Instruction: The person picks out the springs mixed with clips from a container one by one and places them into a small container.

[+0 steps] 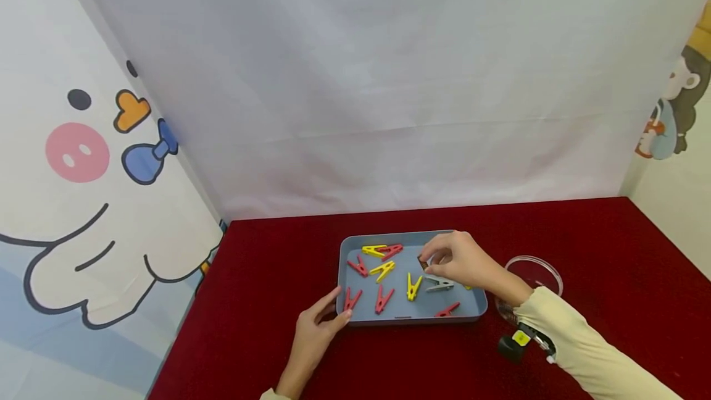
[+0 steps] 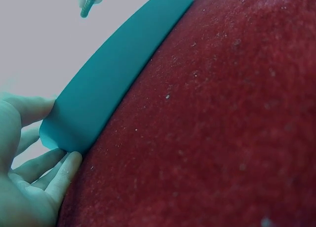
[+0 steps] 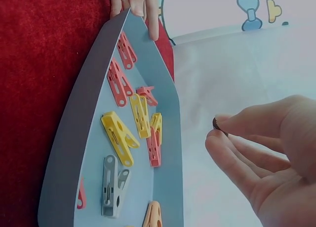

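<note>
A blue-grey tray (image 1: 402, 310) holds several red and yellow clothespins, including a yellow clothespin (image 1: 413, 287), a red clothespin (image 1: 383, 299) and a grey clothespin (image 1: 439, 283). An orange clothespin (image 3: 153, 216) shows in the right wrist view. My left hand (image 1: 312, 330) grips the tray's near left corner, thumb at the front and fingers along the side. Above the tray's right half, my right hand (image 1: 455, 259) pinches a small dark brown piece (image 3: 216, 124) between thumb and fingertips. It looks ribbed in the left wrist view, but its kind is unclear.
A clear round container (image 1: 558, 276) stands right of the tray, partly hidden by my right forearm. Dark red cloth (image 1: 266, 276) covers the table. A white curtain (image 1: 389, 110) hangs behind, with cartoon-printed sheets at both sides.
</note>
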A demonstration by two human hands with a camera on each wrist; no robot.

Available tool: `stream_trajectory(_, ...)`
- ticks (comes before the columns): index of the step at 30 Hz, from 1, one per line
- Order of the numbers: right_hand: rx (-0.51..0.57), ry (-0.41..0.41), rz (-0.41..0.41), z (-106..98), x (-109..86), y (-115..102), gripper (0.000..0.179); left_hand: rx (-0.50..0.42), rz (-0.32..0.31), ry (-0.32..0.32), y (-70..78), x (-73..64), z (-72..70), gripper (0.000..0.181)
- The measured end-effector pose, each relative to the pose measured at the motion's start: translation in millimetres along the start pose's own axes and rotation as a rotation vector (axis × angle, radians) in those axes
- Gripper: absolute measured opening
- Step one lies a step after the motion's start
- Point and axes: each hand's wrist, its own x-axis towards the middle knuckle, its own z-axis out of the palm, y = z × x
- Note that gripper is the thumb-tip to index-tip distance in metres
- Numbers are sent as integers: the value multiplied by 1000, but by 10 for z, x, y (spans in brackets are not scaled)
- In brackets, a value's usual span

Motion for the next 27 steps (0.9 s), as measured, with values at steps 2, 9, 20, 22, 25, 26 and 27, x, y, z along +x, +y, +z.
stream_trajectory(2, 13, -1, 9, -20, -30, -4, 15, 3, -1, 3, 0, -5, -2, 55)
stream_trajectory(9, 48, -1, 46, -105, -129, -22, 16, 0, -3, 18, -5, -11, -9, 54)
stream_trajectory(20, 45, 56, 56, -207, -339, 13, 15, 1, -2, 17, -2, -11, 1, 53)
stream_trajectory(22, 44, 69, 61, -227, -379, 14, 15, 1, 0, 17, 1, -5, -3, 53)
stream_trajectory(25, 46, 83, 68, -264, -438, 20, 15, 9, -3, 21, 4, -3, -7, 53)
stream_trajectory(26, 53, 87, 78, -280, -459, 24, 16, 11, -5, 21, 6, -2, -3, 53)
stream_trajectory(27, 54, 92, 85, -297, -482, 30, 16, 11, -5, 19, 6, 0, 1, 53)
